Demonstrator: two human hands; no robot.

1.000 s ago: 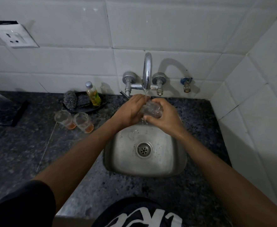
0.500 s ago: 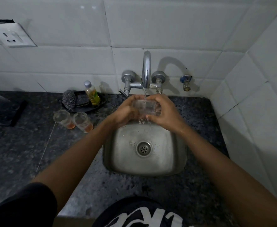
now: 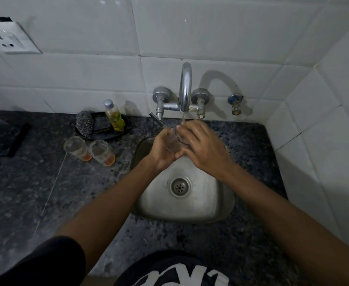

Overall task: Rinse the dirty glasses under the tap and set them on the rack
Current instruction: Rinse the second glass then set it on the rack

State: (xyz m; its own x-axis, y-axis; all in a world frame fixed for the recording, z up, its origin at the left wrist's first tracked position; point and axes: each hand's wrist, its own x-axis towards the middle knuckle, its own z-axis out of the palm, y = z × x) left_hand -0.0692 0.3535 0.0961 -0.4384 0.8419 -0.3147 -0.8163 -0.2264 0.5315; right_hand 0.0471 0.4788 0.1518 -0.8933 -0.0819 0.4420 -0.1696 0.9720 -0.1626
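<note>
A clear glass (image 3: 172,142) sits between both hands over the steel sink (image 3: 200,205), under the running chrome tap (image 3: 185,87). My left hand (image 3: 162,150) cups the glass from below and the left. My right hand (image 3: 202,146) covers its upper right side, fingers over the rim. Water falls onto the glass's mouth. Two dirty glasses (image 3: 74,147) (image 3: 101,152) with orange dregs stand on the dark counter left of the sink. A dark rack (image 3: 2,139) lies at the far left edge, partly out of frame.
A black dish (image 3: 126,126) behind the dirty glasses holds a scrubber (image 3: 84,123), a sponge and a small bottle of yellow liquid (image 3: 114,116). A white tiled wall closes the right side. A socket (image 3: 6,39) sits high on the left wall. A spare valve (image 3: 235,103) is right of the tap.
The glass has turned in my hands under the stream. My right hand has shifted from behind the glass to over its top, and the view has tilted slightly.
</note>
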